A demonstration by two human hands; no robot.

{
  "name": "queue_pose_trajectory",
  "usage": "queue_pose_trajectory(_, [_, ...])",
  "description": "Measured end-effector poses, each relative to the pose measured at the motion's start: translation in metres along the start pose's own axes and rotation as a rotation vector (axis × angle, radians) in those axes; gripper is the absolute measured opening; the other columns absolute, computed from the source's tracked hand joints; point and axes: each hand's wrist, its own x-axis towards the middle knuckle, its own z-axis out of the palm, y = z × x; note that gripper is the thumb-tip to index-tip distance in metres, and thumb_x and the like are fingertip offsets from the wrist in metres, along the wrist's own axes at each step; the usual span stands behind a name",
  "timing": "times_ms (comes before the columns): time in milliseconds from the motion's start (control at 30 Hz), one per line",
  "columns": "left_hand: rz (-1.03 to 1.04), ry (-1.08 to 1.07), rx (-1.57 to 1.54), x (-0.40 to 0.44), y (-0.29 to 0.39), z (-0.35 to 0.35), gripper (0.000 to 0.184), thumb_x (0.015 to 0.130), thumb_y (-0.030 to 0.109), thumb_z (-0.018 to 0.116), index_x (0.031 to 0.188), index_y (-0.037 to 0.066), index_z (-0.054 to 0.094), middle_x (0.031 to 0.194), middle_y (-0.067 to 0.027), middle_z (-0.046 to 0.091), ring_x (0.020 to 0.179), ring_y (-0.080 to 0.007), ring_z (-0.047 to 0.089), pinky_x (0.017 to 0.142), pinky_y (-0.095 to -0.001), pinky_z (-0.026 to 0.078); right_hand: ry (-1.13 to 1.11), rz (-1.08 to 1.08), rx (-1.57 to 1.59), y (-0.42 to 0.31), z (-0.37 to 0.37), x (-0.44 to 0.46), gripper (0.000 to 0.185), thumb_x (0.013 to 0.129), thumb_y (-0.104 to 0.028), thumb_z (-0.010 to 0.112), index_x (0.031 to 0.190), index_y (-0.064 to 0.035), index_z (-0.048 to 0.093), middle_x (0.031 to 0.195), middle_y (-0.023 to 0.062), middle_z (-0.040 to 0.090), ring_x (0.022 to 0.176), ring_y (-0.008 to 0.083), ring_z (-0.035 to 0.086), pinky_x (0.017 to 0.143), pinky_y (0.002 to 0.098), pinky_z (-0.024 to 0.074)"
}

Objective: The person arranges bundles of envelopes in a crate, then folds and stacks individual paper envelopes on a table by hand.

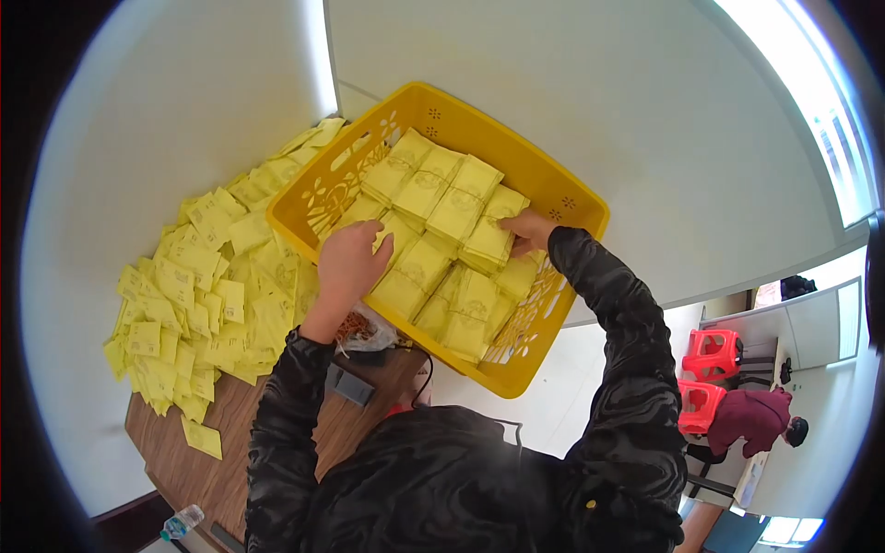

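A yellow plastic basket point(553, 184) holds stacked bundles of small yellow paper packets point(461, 198), each tied around with a thin band. My right hand point(529, 230) is inside the basket at its right side, fingers and thumb gripping the edge of the rightmost upper-row bundle point(491, 232). Over the basket's left rim is my left hand point(350, 263), its thumb and fingers apart beside a bundle point(395, 232) and no object visible between them. Part of that bundle is hidden behind the hand.
A large heap of loose yellow packets point(198, 295) covers much of the brown wooden table point(212, 442) to the left. By the basket lie a clear bag of reddish-brown bands point(364, 330) and a grey box point(348, 385). A bottle point(182, 523) is lower left. Far right, a person sits near red stools point(712, 355).
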Motion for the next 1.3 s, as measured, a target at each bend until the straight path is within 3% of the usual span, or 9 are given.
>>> queue_pose_trajectory(100, [-0.035, -0.032, -0.024, -0.006, 0.003, -0.002, 0.028, 0.088, 0.028, 0.067, 0.099, 0.004, 0.073, 0.085, -0.0113, 0.073, 0.074, -0.033, 0.068, 0.067, -0.0394, 0.053, 0.186, -0.005, 0.087, 0.017, 0.011, 0.009, 0.05, 0.098, -0.038, 0.064, 0.122, 0.0064, 0.063, 0.103, 0.0225, 0.069, 0.081, 0.0347, 0.069, 0.074, 0.0528, 0.0606])
queue_pose_trajectory(200, [-0.027, -0.037, -0.036, -0.008, 0.003, 0.002, 0.028, 0.089, 0.028, 0.067, 0.1, 0.004, 0.074, 0.085, -0.0107, 0.073, 0.074, -0.0322, 0.068, 0.067, -0.039, 0.053, 0.116, 0.066, -0.309, 0.001, 0.001, -0.005, 0.045, 0.095, -0.036, 0.067, 0.115, 0.0045, 0.066, 0.103, 0.0214, 0.071, 0.076, 0.0364, 0.07, 0.071, 0.0498, 0.0592])
queue_pose_trajectory(267, [-0.023, -0.016, -0.043, -0.007, -0.001, 0.003, 0.028, 0.089, 0.029, 0.067, 0.101, 0.004, 0.074, 0.085, -0.0101, 0.073, 0.074, -0.0314, 0.068, 0.067, -0.0386, 0.053, 0.293, -0.22, -1.364, -0.016, 0.005, -0.024, 0.04, 0.09, -0.034, 0.073, 0.107, 0.0016, 0.069, 0.098, 0.0188, 0.072, 0.074, 0.0385, 0.068, 0.07, 0.0485, 0.0558])
queue_pose_trajectory(367, [-0.029, -0.042, -0.037, -0.007, -0.003, 0.001, 0.029, 0.089, 0.029, 0.067, 0.102, 0.004, 0.074, 0.084, -0.01, 0.073, 0.074, -0.0309, 0.068, 0.066, -0.0381, 0.053, 0.366, -0.499, -1.443, -0.023, 0.033, -0.063, 0.034, 0.082, -0.033, 0.078, 0.096, -0.0029, 0.069, 0.091, 0.015, 0.07, 0.076, 0.0385, 0.066, 0.071, 0.0464, 0.0522])
queue_pose_trajectory(500, [-0.036, -0.045, -0.037, -0.005, -0.001, 0.004, 0.029, 0.09, 0.03, 0.066, 0.102, 0.005, 0.074, 0.084, -0.0098, 0.073, 0.073, -0.0305, 0.068, 0.066, -0.0378, 0.053, -0.38, -1.064, -1.423, 0.009, 0.096, -0.058, 0.042, 0.064, -0.029, 0.089, 0.092, -0.009, 0.065, 0.097, 0.0101, 0.065, 0.091, 0.0331, 0.063, 0.077, 0.0419, 0.0521])
queue_pose_trajectory(600, [-0.033, -0.034, -0.028, -0.007, -0.003, 0.004, 0.029, 0.09, 0.03, 0.066, 0.101, 0.005, 0.074, 0.083, -0.0097, 0.073, 0.073, -0.0307, 0.067, 0.066, -0.0379, 0.052, -0.433, -1.234, -1.692, 0.028, 0.123, -0.041, 0.057, 0.056, -0.032, 0.094, 0.101, -0.0118, 0.065, 0.103, 0.0073, 0.064, 0.096, 0.0317, 0.061, 0.079, 0.0424, 0.0523])
queue_pose_trajectory(967, [-0.035, -0.024, -0.002, -0.007, -0.004, 0.003, 0.028, 0.089, 0.029, 0.066, 0.1, 0.005, 0.074, 0.083, -0.0098, 0.073, 0.074, -0.0315, 0.068, 0.066, -0.0388, 0.053, -0.551, -1.167, -1.75, 0.037, 0.129, -0.03, 0.077, 0.045, -0.038, 0.098, 0.106, -0.009, 0.061, 0.098, 0.0088, 0.066, 0.093, 0.0342, 0.062, 0.079, 0.0429, 0.0526])
queue_pose_trajectory(1100, [-0.046, -0.029, 0.003, -0.007, -0.006, 0.006, 0.028, 0.089, 0.03, 0.066, 0.1, 0.005, 0.074, 0.083, -0.0101, 0.073, 0.074, -0.0318, 0.068, 0.066, -0.039, 0.053, -0.709, -0.784, -1.749, 0.045, 0.132, -0.028, 0.076, 0.046, -0.039, 0.098, 0.105, -0.0086, 0.06, 0.088, 0.0111, 0.069, 0.083, 0.038, 0.065, 0.076, 0.0446, 0.0533])
queue_pose_trajectory(1300, [-0.011, -0.019, 0.019, -0.007, -0.005, 0.007, 0.026, 0.09, 0.026, 0.069, 0.102, 0.003, 0.074, 0.08, -0.0062, 0.071, 0.07, -0.0239, 0.065, 0.063, -0.0331, 0.051, -0.752, -0.731, -1.66, 0.037, 0.12, -0.024, 0.075, 0.048, -0.04, 0.097, 0.104, -0.0079, 0.058, 0.08, 0.0122, 0.07, 0.076, 0.0414, 0.066, 0.075, 0.0462, 0.0539])
